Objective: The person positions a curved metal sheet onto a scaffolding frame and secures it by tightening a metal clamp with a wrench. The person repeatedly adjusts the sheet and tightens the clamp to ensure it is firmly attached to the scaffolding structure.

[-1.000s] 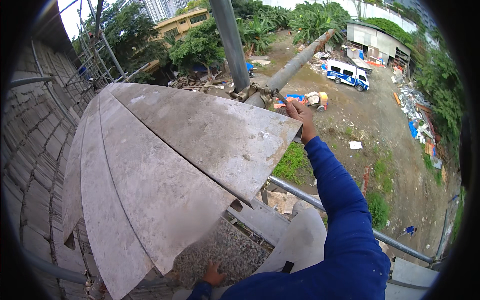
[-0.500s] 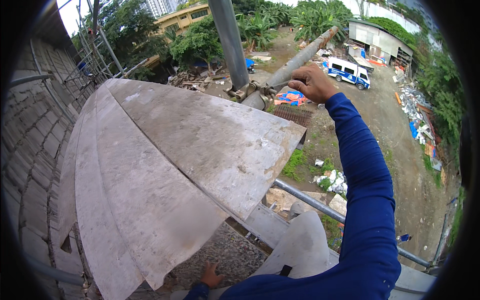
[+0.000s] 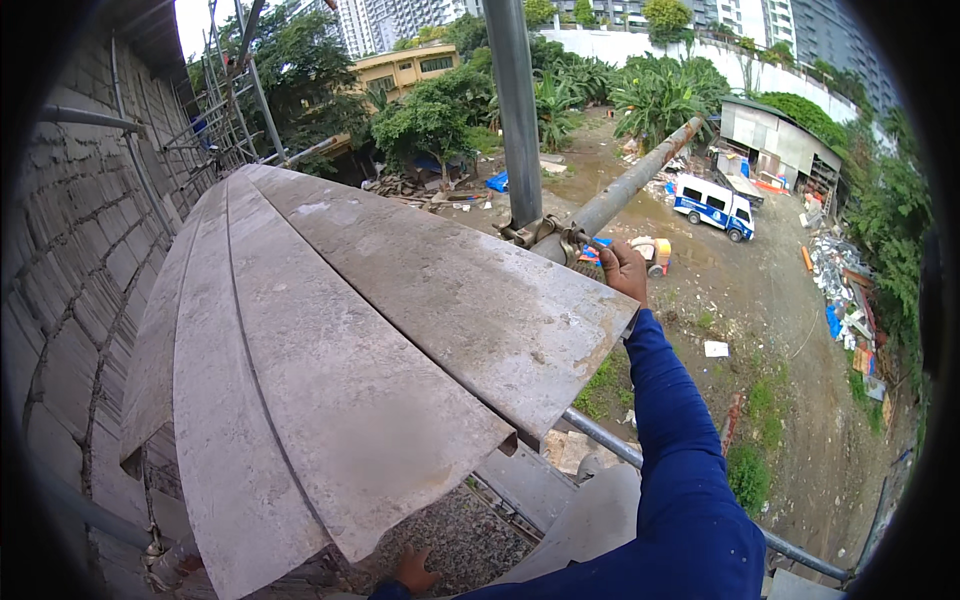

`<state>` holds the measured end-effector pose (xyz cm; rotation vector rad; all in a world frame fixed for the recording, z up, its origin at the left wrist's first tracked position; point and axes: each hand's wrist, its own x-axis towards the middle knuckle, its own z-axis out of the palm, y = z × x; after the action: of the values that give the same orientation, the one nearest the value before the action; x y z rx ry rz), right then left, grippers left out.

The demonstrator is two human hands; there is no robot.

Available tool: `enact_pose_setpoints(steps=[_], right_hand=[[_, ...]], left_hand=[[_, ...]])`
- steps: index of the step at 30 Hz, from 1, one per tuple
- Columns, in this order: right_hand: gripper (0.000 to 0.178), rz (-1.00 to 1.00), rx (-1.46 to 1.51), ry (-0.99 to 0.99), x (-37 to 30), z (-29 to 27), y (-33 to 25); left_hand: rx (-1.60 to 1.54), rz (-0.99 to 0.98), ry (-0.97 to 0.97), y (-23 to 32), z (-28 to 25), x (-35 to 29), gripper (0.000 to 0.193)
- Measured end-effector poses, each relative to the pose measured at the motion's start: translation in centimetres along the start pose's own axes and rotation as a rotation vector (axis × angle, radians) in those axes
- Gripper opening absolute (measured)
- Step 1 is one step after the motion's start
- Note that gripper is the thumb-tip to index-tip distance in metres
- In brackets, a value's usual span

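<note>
My right hand (image 3: 624, 270) is closed round a thin metal wrench (image 3: 596, 244), its far end at a scaffold clamp (image 3: 570, 240). The clamp sits round a long grey pipe (image 3: 645, 180) that runs away to the right. Beside it, another clamp (image 3: 522, 232) is at the foot of an upright pipe (image 3: 515, 110). My left hand (image 3: 412, 572), fingers spread, is low down by a rough speckled grey surface (image 3: 455, 540); whether it presses on it I cannot tell. Between my hands lie long, dusty metal planks (image 3: 340, 370), side by side.
A block wall (image 3: 70, 330) with scaffold pipes rises along the left. A horizontal rail (image 3: 610, 440) passes under my right arm. Far below lie a dirt yard, a white and blue van (image 3: 712, 207), a shed (image 3: 775, 140) and scrap piles (image 3: 840, 280).
My right hand has swung down with the wrench, from above the pipe to beside the clamp. The view has tilted upward a little. My left hand stays low with fingers spread.
</note>
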<state>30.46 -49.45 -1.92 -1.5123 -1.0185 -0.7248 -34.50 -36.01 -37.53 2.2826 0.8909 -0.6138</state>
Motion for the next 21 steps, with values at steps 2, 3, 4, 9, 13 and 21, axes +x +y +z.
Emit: enact_pose_setpoints(steps=[2, 3, 4, 9, 13, 21], right_hand=[[0.049, 0.297, 0.153, 0.088, -2.8, 2.3, -1.0], [0.043, 0.322, 0.253, 0.106, -3.8, 2.6, 0.2], [0.038, 0.388, 0.477, 0.170, -5.8, 3.6, 2.3], [0.024, 0.807, 1.039, 0.175, -8.6, 4.9, -11.1], [0.032, 0.334, -0.297, 0.246, -18.7, 9.8, -16.1], [0.046, 0.345, 0.302, 0.194, -8.9, 2.2, -4.1]], left_hand=[[0.189, 0.152, 0.314, -3.4, 3.8, 1.6, 0.080], [0.296, 0.211, 0.269, -3.5, 4.2, 2.3, 0.083], [0.413, 0.282, 0.236, -3.1, 3.7, 3.8, 0.086], [0.004, -0.011, 0.015, 2.0, -0.4, -1.8, 0.096], [-0.070, -0.106, -0.207, 2.3, -1.2, -0.4, 0.103], [-0.165, 0.025, -0.088, -6.1, 2.1, 3.0, 0.105]])
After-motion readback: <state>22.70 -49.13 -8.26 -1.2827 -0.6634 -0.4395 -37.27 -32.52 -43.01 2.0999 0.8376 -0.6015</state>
